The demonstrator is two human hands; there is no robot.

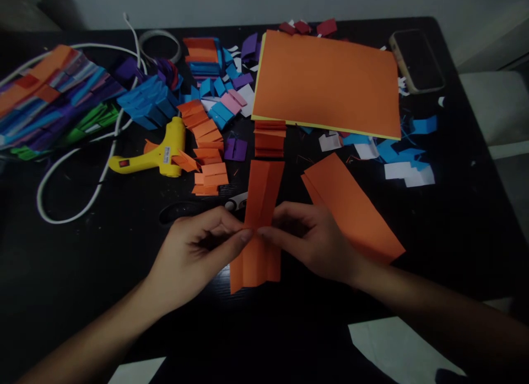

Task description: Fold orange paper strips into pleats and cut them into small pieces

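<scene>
A long orange paper strip [262, 194] with lengthwise creases stands out over the middle of the dark table, its lower end spread into folds. My left hand [196, 252] pinches its left edge near mid-length between thumb and fingers. From the right, my right hand [316, 238] pinches the same strip, its thumb on the front and fingers behind; the two thumb tips nearly touch. A folded orange sheet [355, 207] lies under and beside my right hand. Just beyond the strip sits a small stack of folded orange pieces [269, 139].
Scissors [185, 209] lie left of the strip, partly behind my left hand. A yellow glue gun [165, 152], white cable [41, 199] and colourful folded papers [149, 100] are at left. Orange sheets [326, 86] and a phone [417, 61] lie at the back, with paper scraps [409, 172] at right.
</scene>
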